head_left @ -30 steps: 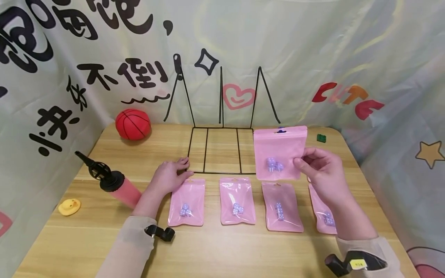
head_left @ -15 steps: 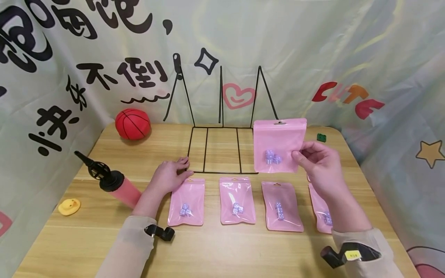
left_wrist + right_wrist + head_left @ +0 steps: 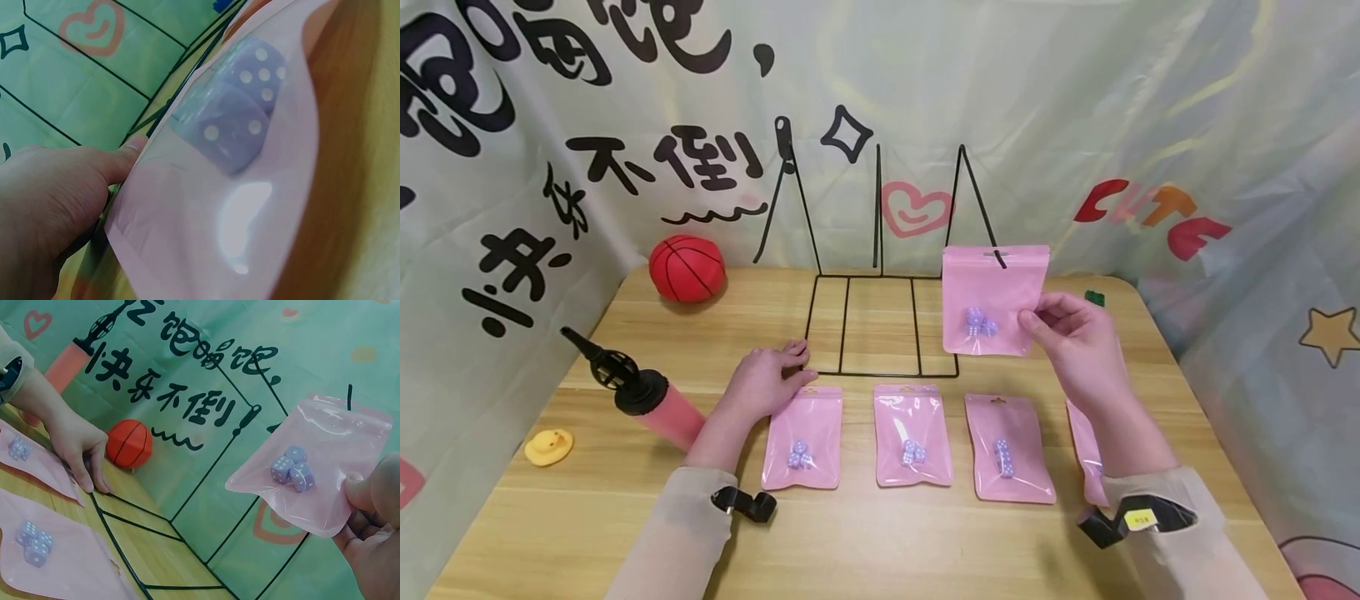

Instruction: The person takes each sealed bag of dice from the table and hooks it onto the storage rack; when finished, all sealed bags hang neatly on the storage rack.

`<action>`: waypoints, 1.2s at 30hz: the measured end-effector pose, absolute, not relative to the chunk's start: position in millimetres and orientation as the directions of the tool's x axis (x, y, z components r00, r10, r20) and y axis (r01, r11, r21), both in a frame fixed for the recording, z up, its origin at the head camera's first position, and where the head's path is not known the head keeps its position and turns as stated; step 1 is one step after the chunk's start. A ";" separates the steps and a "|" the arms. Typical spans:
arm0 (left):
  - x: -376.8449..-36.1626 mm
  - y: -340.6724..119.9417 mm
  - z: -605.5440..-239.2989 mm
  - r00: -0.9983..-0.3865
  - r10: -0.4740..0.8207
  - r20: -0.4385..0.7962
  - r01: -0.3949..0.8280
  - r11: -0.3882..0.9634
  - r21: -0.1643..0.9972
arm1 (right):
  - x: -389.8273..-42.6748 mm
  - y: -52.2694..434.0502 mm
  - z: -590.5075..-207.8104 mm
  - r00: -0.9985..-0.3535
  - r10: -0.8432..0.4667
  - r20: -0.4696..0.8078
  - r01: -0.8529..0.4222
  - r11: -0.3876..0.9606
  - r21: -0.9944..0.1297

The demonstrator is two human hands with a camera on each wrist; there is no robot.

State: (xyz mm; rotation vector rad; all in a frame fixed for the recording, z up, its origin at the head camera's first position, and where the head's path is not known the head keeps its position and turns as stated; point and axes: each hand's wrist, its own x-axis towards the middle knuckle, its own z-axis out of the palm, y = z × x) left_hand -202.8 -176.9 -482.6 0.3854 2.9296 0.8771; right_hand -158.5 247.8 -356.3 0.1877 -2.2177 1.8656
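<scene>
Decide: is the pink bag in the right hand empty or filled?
Filled: the pink bag, pinched by the right hand, shows purple dice inside.
</scene>
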 end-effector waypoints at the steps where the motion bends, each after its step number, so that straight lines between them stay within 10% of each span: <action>1: -202.5 -177.3 -483.0 -0.967 0.255 0.019 0.223 0.806 0.548 | -161.1 247.7 -356.8 -0.966 0.056 0.254 -0.239 0.202 -0.950; 36: -199.6 -177.9 -480.2 -0.956 0.291 0.049 0.277 0.829 0.486 | -245.6 232.6 -353.7 -0.959 0.169 0.226 -0.190 0.201 -0.961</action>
